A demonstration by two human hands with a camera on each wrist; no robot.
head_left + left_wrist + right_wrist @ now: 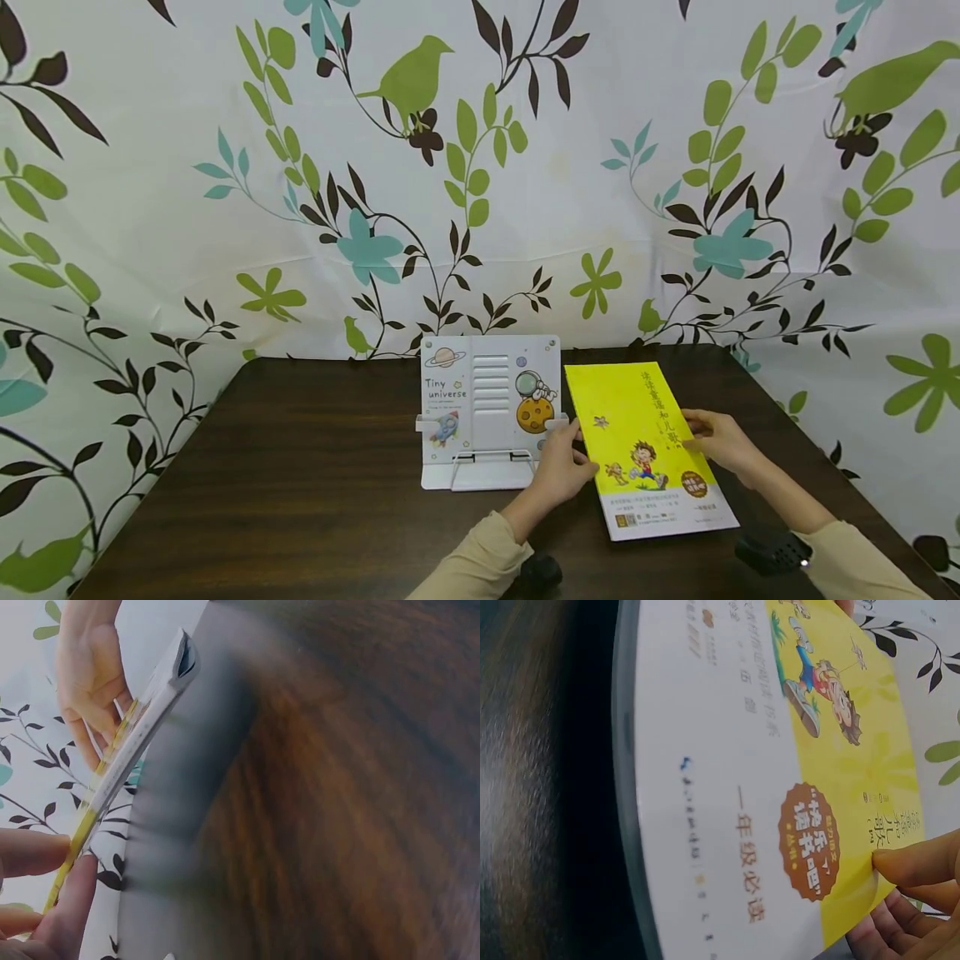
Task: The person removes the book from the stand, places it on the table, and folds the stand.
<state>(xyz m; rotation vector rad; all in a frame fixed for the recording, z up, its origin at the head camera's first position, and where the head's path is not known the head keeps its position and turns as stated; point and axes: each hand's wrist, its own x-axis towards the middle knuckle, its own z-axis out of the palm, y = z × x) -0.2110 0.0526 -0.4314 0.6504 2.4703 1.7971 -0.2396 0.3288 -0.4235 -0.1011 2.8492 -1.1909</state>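
A thin paperback book (637, 433) with a yellow and white cover, a cartoon child and Chinese lettering is held up over the right part of the table. My left hand (558, 467) pinches its left edge, thumb and fingers on opposite faces in the left wrist view. At the opposite edge my right hand (723, 442) grips it, with the thumb (919, 862) on the front cover and the other fingers behind. Just left of the book stands a white book stand (491, 383) printed with a planet, rocket and astronaut; my left hand overlaps its right side in the head view.
The dark wooden table (300, 467) extends left of the stand. Behind it hangs a white cloth (555, 208) patterned with leaves and birds. The stand has a wire ledge (491, 458) at its base and small clips at its sides. Black wrist devices (772, 550) sit at both cuffs.
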